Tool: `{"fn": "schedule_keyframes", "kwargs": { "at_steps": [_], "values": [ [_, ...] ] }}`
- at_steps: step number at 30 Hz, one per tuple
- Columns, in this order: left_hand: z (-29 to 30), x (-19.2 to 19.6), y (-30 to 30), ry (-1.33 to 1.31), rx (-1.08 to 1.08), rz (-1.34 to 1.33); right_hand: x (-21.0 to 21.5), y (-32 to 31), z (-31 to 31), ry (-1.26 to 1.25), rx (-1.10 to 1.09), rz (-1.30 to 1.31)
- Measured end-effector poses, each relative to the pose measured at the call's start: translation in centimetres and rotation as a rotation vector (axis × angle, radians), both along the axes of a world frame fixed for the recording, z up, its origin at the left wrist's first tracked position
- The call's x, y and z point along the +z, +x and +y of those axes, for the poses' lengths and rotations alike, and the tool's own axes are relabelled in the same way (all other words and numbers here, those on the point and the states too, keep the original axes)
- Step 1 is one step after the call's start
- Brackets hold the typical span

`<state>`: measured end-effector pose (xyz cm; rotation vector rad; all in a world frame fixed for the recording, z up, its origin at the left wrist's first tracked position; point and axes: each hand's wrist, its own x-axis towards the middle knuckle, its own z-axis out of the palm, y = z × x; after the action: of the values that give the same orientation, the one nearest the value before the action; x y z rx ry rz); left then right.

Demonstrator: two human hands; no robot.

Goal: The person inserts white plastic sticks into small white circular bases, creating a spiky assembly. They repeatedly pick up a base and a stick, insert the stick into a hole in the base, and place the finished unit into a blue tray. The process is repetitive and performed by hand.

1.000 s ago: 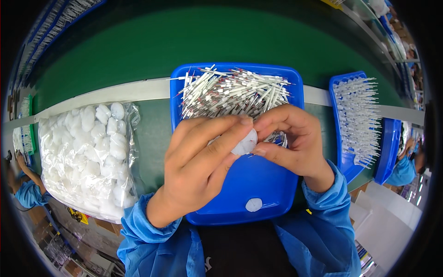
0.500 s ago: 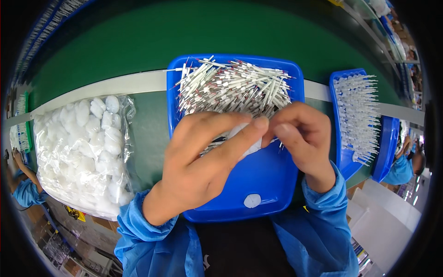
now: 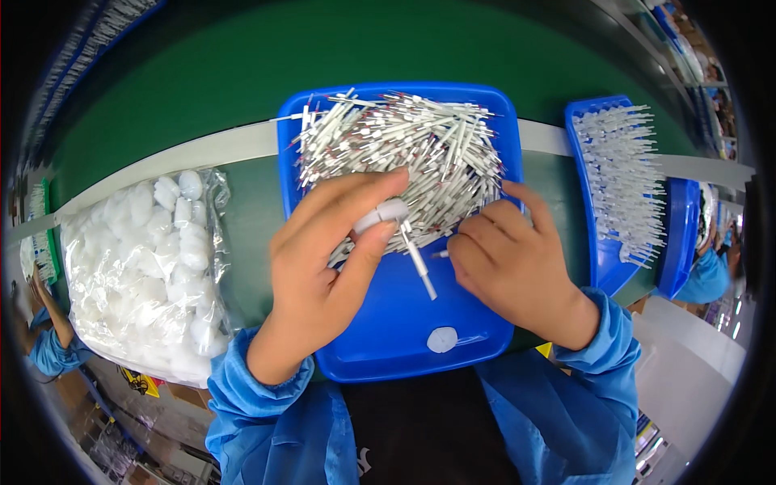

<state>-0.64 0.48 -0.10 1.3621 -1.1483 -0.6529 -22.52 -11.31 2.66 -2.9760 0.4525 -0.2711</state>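
Note:
My left hand (image 3: 319, 263) is closed in a pinch over the blue tray (image 3: 388, 319), holding a white rounded piece (image 3: 381, 215) between thumb and fingers. A thin white stick (image 3: 419, 263) slants down from that piece toward the tray floor; the joint is partly hidden by my fingers. My right hand (image 3: 517, 259) is to the right, its fingers curled and the index finger raised. A short grey-white stick end (image 3: 440, 254) pokes out from its curled fingers. Beyond both hands, a pile of thin white sticks (image 3: 420, 145) with reddish and metallic ends fills the tray's far half.
A white disc (image 3: 442, 339) lies near the tray's front. Left of the tray is a clear bag (image 3: 145, 275) of white rounded pieces. At the right, a narrow blue tray (image 3: 606, 279) holds rows of white sticks (image 3: 622, 178). Other people work at both sides.
My hands have drawn apart from where they met. The left hand now shows the white piece with a stick hanging from it; the right has moved slightly down, fingers curled.

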Motion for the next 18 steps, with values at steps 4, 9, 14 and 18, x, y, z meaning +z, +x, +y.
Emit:
{"fn": "schedule_keyframes", "kwargs": {
  "at_steps": [4,9,14,18],
  "values": [
    [0.2,-0.5,-0.1,0.025,0.050,0.098,1.3,0.7,-1.3,0.438,-0.101,-0.308],
    [0.2,-0.4,0.4,-0.025,0.066,0.113,-0.1,4.7,-1.8,0.424,-0.036,-0.509],
    [1.0,0.0,1.3,0.020,0.021,0.102,-1.3,4.7,-1.6,0.547,-0.051,-0.525],
    [0.6,0.1,0.9,0.012,0.095,0.054,-1.8,4.6,-1.4,0.664,-0.082,-0.567]
  ]
}}
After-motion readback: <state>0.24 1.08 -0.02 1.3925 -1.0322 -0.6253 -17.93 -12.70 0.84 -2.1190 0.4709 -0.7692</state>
